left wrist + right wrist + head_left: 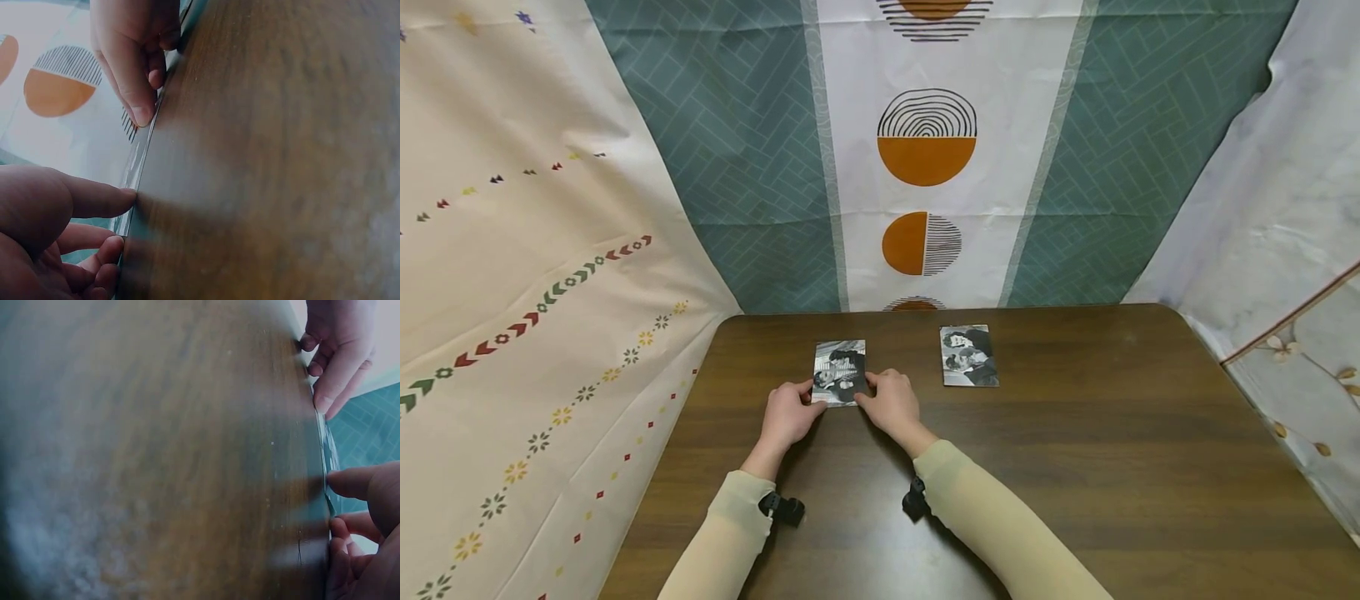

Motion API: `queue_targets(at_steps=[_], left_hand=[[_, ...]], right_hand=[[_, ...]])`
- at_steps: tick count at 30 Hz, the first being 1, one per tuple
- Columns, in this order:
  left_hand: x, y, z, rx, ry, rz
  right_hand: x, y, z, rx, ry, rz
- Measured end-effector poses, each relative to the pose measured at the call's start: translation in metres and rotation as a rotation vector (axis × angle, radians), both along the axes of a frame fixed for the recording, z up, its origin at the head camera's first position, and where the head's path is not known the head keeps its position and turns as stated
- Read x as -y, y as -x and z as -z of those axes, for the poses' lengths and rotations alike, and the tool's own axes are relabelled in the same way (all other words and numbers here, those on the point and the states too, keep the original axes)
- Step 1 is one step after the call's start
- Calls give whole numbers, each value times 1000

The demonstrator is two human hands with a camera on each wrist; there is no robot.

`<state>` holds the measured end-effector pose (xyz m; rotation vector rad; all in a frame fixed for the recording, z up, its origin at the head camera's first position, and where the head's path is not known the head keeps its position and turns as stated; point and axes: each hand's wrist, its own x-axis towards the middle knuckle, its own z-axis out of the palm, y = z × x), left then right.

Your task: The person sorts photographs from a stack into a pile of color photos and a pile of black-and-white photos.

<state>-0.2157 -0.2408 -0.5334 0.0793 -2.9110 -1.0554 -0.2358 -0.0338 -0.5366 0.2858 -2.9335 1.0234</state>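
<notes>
Toward the near side of the bench (1112,467), the left sleeve (715,542) and right sleeve (1000,517) reach in, each with a black camera, the left one (788,510) and the right one (915,502), at the wrist; either could catch on the other if the arms came together. Further in, the left hand (786,414) and right hand (893,403) have their fingers curled, gripping the left photo (838,372) by its two near corners, thumbs at the near edge and forefingers along the sides. It sits closer to the bench's far left corner than to the far right one; whether it lies flat or is slightly raised, I cannot tell. Uneven pressure would probably twist it askew, and squeezing inward could bow or crease it, since its far edge is free. The bench looks smooth, so a hard push might slide it toward the far edge and the patterned cloth (760,167) behind. The right photo (969,357), slightly nearer that far edge and around its middle, lies apart from both hands; a careless rightward sweep of the right hand could knock it crooked.
</notes>
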Motion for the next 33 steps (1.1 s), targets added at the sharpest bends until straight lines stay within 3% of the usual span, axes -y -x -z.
queue_targets(at_steps=[11, 33], left_hand=[[0, -2, -3, 23, 6, -10], [4, 1, -3, 32, -30, 24]], right_hand=[[2, 2, 3, -19, -36, -12], [0, 4, 0, 16, 5, -25]])
